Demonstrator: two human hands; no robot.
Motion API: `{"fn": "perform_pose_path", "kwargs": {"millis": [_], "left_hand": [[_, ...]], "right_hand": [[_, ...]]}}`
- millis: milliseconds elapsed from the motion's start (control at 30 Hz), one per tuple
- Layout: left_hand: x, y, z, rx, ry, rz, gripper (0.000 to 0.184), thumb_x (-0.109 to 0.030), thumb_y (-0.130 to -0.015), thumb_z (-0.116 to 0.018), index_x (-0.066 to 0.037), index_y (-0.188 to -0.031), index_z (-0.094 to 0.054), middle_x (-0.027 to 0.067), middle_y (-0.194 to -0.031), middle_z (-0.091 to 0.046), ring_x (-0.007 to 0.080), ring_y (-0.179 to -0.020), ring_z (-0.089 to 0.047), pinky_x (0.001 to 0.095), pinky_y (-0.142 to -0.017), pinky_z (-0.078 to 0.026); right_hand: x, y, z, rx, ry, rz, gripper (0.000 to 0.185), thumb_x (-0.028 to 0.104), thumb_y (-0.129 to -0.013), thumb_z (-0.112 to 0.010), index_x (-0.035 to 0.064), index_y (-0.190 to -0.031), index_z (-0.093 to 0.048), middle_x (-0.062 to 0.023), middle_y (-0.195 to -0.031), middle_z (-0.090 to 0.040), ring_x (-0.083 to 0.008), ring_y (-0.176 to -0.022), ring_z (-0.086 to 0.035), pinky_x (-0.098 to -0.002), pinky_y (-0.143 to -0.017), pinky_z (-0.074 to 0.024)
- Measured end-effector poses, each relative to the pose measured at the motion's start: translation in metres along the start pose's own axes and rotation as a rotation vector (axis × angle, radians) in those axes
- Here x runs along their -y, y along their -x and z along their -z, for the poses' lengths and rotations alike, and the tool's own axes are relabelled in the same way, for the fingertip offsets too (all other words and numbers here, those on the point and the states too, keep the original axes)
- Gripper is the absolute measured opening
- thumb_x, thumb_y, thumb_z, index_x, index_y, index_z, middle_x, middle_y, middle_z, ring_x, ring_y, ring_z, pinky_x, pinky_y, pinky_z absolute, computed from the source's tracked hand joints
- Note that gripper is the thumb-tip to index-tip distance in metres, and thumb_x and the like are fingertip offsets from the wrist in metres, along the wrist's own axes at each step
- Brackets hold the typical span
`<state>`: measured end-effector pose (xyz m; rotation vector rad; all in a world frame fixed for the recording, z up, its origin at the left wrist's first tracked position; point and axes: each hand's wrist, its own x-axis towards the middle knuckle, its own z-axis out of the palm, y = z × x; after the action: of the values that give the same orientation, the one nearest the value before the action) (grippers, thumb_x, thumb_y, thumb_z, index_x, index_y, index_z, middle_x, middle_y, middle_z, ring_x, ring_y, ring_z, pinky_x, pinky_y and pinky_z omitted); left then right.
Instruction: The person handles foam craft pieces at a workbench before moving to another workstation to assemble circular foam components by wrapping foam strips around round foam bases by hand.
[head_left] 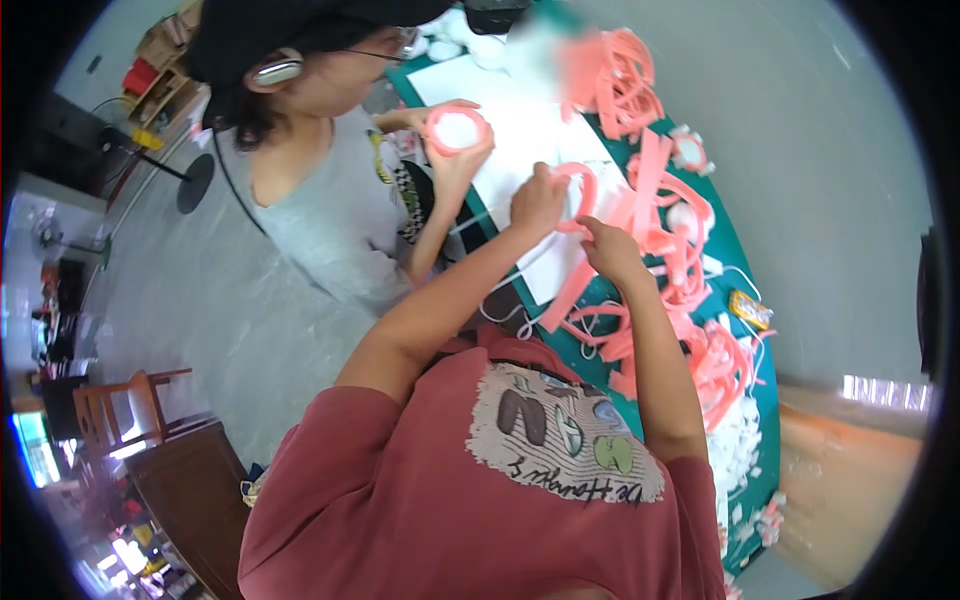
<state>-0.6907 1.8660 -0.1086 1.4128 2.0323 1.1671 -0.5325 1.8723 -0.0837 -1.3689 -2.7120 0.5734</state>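
Note:
My left hand (540, 203) is closed on the left side of a pink foam-like strip bent into a ring (591, 190). At the ring's lower edge, my right hand (610, 250) pinches the strip between thumb and fingers. Both hands are above a white sheet (545, 265) on the green table. Right beside them lie loose pink strips (650, 170). On the left, a co-worker's hands hold a round white piece with a pink rim (458, 131).
Tangled pink strips (715, 365) heap along the table's right side, with another pile (628, 85) at the far end. A small yellow object (750, 310) lies near the green table edge (765, 400). White scraps (742, 440) and thin white cords (525, 325) are nearby.

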Motion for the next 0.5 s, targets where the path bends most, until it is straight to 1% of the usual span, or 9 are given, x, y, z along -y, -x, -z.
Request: {"fn": "perform_pose_path", "kwargs": {"millis": [100, 167, 200, 267, 300, 367, 400, 433, 500], "left_hand": [[-0.006, 0.004, 0.009, 0.052, 0.005, -0.034, 0.037, -0.033, -0.084, -0.049, 0.001, -0.096, -0.041, 0.0237, -0.075, -0.059, 0.0406, -0.07, -0.058, 0.0477, -0.062, -0.044], [-0.018, 0.012, 0.014, 0.098, 0.011, -0.059, 0.038, -0.034, -0.085, -0.046, 0.0, -0.1, -0.04, 0.0233, -0.075, -0.059, 0.0405, -0.07, -0.058, 0.0473, -0.062, -0.044], [-0.024, 0.018, 0.015, 0.185, -0.028, -0.113, 0.04, -0.035, -0.085, -0.047, 0.001, -0.101, -0.04, 0.0232, -0.075, -0.059, 0.04, -0.07, -0.058, 0.0467, -0.061, -0.044], [-0.027, 0.027, 0.008, 0.333, -0.052, -0.257, 0.045, -0.038, -0.083, -0.051, 0.0, -0.105, -0.04, 0.0214, -0.07, -0.058, 0.0388, -0.068, -0.058, 0.0441, -0.059, -0.044], [-0.027, 0.031, 0.006, 0.336, -0.059, -0.258, 0.045, -0.038, -0.083, -0.051, 0.0, -0.105, -0.04, 0.0214, -0.07, -0.058, 0.0388, -0.068, -0.058, 0.0441, -0.059, -0.044], [-0.04, 0.042, 0.009, 0.366, -0.011, -0.362, 0.043, -0.039, -0.081, -0.054, -0.003, -0.103, -0.042, 0.0189, -0.064, -0.056, 0.0384, -0.064, -0.057, 0.0421, -0.057, -0.044], [-0.039, 0.046, 0.007, 0.274, -0.022, -0.338, 0.04, -0.035, -0.081, -0.055, -0.004, -0.103, -0.042, 0.0161, -0.061, -0.053, 0.0328, -0.06, -0.058, 0.0408, -0.055, -0.044], [-0.033, 0.046, 0.005, 0.288, -0.018, -0.341, 0.04, -0.035, -0.081, -0.055, -0.004, -0.103, -0.042, 0.0161, -0.061, -0.053, 0.0328, -0.06, -0.058, 0.0408, -0.055, -0.044], [-0.008, 0.04, -0.004, 0.238, 0.201, -0.262, 0.035, -0.03, -0.081, -0.056, -0.005, -0.101, -0.04, 0.0178, -0.072, -0.056, 0.0301, -0.064, -0.059, 0.039, -0.058, -0.045]], "right_hand": [[-0.003, 0.007, 0.001, -0.073, -0.067, -0.042, 0.039, 0.016, -0.076, -0.054, 0.0133, -0.114, -0.049, -0.0156, -0.085, -0.062, -0.0322, -0.08, -0.06, -0.0425, -0.071, -0.0457], [-0.002, 0.012, 0.002, -0.544, -0.186, -0.132, 0.032, 0.018, -0.077, -0.055, 0.0137, -0.109, -0.054, -0.0154, -0.086, -0.062, -0.0319, -0.081, -0.06, -0.041, -0.072, -0.0459], [-0.001, 0.014, 0.002, -0.54, -0.195, -0.13, 0.032, 0.018, -0.077, -0.055, 0.0137, -0.109, -0.054, -0.0154, -0.086, -0.062, -0.0319, -0.081, -0.06, -0.041, -0.072, -0.0459], [0.01, 0.021, 0.015, -0.835, -0.054, -0.005, 0.024, 0.019, -0.077, -0.056, 0.0097, -0.1, -0.057, -0.014, -0.081, -0.062, -0.0312, -0.081, -0.06, -0.0387, -0.071, -0.046], [0.001, 0.023, 0.01, -0.838, -0.06, -0.008, 0.024, 0.019, -0.077, -0.056, 0.0097, -0.1, -0.057, -0.014, -0.081, -0.062, -0.0312, -0.081, -0.06, -0.0387, -0.071, -0.046], [-0.029, 0.026, -0.001, -0.372, -0.306, -0.151, 0.018, 0.016, -0.078, -0.056, 0.0025, -0.091, -0.058, -0.0132, -0.068, -0.059, -0.0318, -0.069, -0.059, -0.0365, -0.064, -0.0457], [-0.041, 0.029, -0.007, -0.469, -0.304, -0.163, 0.019, 0.018, -0.082, -0.053, 0.0, -0.087, -0.058, -0.0098, -0.065, -0.058, -0.0258, -0.064, -0.059, -0.0334, -0.059, -0.0455], [-0.049, 0.034, -0.004, -0.47, -0.303, -0.179, 0.019, 0.018, -0.082, -0.053, 0.0, -0.087, -0.058, -0.0098, -0.065, -0.058, -0.0258, -0.064, -0.059, -0.0334, -0.059, -0.0455], [-0.071, 0.049, 0.006, -0.495, -0.879, -0.526, 0.022, 0.021, -0.084, -0.054, -0.0001, -0.091, -0.056, -0.0057, -0.062, -0.056, -0.0196, -0.065, -0.06, -0.0292, -0.054, -0.0458]]}}
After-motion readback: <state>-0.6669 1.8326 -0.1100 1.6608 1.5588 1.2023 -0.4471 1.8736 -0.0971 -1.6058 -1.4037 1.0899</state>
